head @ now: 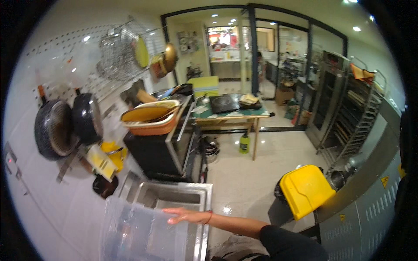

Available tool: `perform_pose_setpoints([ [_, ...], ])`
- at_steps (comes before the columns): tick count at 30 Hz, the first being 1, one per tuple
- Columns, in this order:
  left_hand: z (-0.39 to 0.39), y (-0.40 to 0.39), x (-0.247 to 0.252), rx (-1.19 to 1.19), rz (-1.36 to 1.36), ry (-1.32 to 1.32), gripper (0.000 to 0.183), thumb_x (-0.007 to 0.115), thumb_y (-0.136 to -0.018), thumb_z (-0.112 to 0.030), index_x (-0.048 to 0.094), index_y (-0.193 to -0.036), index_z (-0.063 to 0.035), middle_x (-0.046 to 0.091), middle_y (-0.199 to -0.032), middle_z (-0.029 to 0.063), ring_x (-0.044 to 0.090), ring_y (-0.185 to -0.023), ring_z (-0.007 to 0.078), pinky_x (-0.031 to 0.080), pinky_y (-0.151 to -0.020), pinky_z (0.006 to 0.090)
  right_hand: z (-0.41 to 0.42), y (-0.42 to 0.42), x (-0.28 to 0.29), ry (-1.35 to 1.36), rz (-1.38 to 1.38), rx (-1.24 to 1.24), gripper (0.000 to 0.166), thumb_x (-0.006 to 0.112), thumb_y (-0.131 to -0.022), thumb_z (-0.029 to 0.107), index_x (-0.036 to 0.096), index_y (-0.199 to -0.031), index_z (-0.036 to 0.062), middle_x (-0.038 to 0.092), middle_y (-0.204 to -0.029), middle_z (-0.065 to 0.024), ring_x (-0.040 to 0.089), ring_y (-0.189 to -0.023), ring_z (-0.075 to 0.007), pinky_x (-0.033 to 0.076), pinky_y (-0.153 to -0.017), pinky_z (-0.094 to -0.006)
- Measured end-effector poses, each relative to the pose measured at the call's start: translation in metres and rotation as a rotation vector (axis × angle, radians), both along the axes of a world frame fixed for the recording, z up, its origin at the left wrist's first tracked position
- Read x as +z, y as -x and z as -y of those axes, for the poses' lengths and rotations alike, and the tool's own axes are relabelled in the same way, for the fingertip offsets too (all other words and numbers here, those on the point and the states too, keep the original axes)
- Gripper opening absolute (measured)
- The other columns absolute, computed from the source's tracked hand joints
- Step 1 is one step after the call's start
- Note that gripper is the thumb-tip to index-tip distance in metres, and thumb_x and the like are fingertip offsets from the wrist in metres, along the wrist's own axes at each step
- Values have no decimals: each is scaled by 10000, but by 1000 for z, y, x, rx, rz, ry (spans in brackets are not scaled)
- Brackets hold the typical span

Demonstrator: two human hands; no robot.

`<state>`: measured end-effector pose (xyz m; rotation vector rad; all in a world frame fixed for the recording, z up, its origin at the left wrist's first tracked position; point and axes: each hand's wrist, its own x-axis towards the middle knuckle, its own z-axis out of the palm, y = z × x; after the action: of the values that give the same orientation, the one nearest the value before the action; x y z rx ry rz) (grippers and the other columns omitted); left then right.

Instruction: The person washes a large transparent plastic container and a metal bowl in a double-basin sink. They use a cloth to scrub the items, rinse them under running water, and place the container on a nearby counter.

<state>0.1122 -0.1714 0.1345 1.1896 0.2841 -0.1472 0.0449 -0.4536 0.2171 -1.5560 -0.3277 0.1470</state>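
Observation:
A large translucent plastic bin or sheet-like container (143, 231) stands tilted over a stainless steel sink (205, 208), with wet streaks on its surface. My right hand (187, 216) reaches in from the right and holds its upper edge, thumb against the near face. A red cord circles that wrist. My left hand is out of view; a blurred reddish patch shows through the plastic, too unclear to name. Behind the container, part of the steel basin shows.
Frying pans (54, 129) hang on the left wall. Beyond the sink, a black oven (156, 153) bears an orange plastic basin (150, 127). A yellow-lidded bin (307, 191) stands on the floor at right, near a tray rack (352, 114). A green-topped table (225, 114) stands farther back.

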Motion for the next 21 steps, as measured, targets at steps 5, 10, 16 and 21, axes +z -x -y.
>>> perform_pose_setpoints([
  [5, 14, 1, -6, 0, 19, -22, 323, 419, -893, -343, 502, -1028, -62, 513, -775, 3, 507, -637, 95, 423, -503, 209, 8, 28, -43, -106, -697, -169, 768, 483, -786, 540, 222, -1344, 81, 208, -1386, -140, 156, -1292, -276, 153, -1022, -491],
  [10, -12, 27, -26, 108, 22, 14, 311, 423, -893, -334, 507, -1016, -62, 509, -757, 0, 505, -620, 92, 420, -488, 206, 76, 25, -46, -114, -98, -177, 571, 513, -785, 453, 466, -1186, 49, 431, -1223, -82, 348, -1166, -214, 256, -967, -324],
  [16, -10, 83, -47, 233, 25, 10, 296, 428, -893, -324, 513, -1002, -62, 506, -734, -4, 503, -599, 89, 416, -470, 202, 108, 38, -57, -345, -595, -229, 615, 518, -813, 347, 329, -1290, 8, 398, -1263, -93, 352, -1164, -178, 299, -940, -327],
  [21, 4, 115, -47, 320, -38, -18, 284, 432, -893, -315, 518, -990, -62, 503, -715, -7, 501, -581, 87, 413, -456, 199, 147, 20, -26, -293, -410, -137, 608, 520, -807, 334, 321, -1297, 33, 455, -1195, -68, 392, -1112, -184, 301, -922, -371],
])
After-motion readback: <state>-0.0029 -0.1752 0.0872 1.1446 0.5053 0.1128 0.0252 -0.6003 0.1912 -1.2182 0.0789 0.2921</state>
